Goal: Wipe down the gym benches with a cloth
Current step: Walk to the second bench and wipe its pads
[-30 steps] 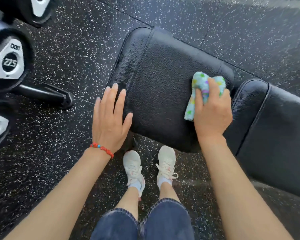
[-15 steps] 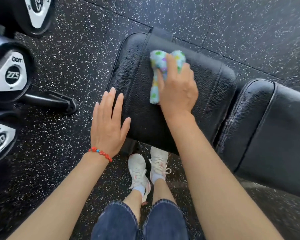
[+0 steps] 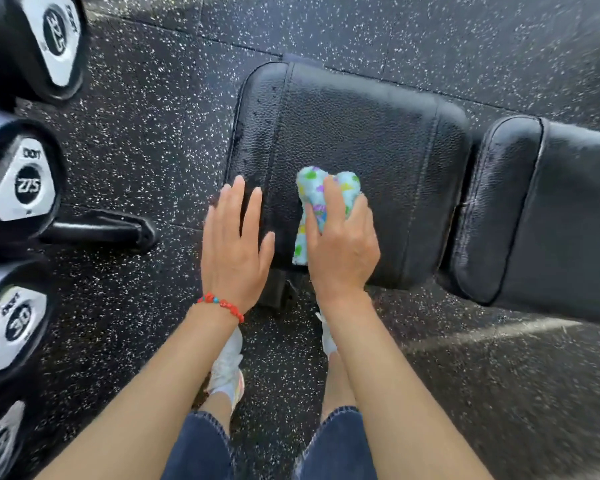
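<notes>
**Cloth on seat pad, near edge**

Looking down past our dark denim jeans (image 3: 201, 448) and white sneakers (image 3: 226, 367), we see both bare forearms reaching to the bench. Our left hand (image 3: 234, 249), with a red beaded bracelet (image 3: 222, 304) on its wrist, has straight fingers held together over the near left corner of the black textured vinyl seat pad (image 3: 361, 133). Our right hand (image 3: 343, 249) presses and grips the bunched pale blue fleece cloth with coloured spots (image 3: 312, 195), fingers curled over it, on the pad's near-left part. The black vinyl back pad (image 3: 551, 209) sits right, across a gap. Black dumbbells with silver numbered end caps (image 3: 25, 188) line the left, over black speckled rubber flooring (image 3: 430, 39).
</notes>
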`<state>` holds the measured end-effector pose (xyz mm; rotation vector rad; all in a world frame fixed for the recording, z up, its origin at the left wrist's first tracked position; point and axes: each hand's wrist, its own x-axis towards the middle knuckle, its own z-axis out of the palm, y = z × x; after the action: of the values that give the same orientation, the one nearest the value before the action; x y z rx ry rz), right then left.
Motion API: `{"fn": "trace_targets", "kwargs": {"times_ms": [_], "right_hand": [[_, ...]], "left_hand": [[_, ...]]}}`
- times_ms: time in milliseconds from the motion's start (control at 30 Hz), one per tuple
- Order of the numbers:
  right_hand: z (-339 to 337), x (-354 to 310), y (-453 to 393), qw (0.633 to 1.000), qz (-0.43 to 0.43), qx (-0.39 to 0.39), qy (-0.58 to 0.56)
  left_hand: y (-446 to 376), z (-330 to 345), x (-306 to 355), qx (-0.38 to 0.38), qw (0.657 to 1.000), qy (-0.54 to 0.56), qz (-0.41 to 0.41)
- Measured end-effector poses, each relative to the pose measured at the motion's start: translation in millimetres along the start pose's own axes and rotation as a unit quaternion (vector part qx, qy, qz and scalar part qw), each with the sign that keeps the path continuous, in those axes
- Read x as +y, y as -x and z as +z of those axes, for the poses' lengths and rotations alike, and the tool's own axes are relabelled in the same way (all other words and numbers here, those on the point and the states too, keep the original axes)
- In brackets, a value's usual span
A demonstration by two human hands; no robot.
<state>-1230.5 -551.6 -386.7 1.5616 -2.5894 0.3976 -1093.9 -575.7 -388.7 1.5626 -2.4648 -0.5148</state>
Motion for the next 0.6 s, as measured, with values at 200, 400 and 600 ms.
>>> {"fn": "trace_targets", "kwargs": {"times_ms": [200, 400, 600], "right_hand": [[-10.3, 58.5, 11.9, 0.997, 0.005, 0.052, 0.065], [-13.3, 26.7, 25.3, 0.957, 0.286, 0.050, -0.026], [-5.4, -45.4, 41.0, 0.983, 0.180, 0.002, -0.048]], "left_hand": [[0.2, -4.1, -14.3, -0.022, 0.998, 0.001, 0.054], [-2.6, -12.5, -24.2, -0.047, 0.995, -0.002, 0.090], [-2.4, -19.7, -40.2, -0.053, 0.990, 0.000, 0.132]]}}
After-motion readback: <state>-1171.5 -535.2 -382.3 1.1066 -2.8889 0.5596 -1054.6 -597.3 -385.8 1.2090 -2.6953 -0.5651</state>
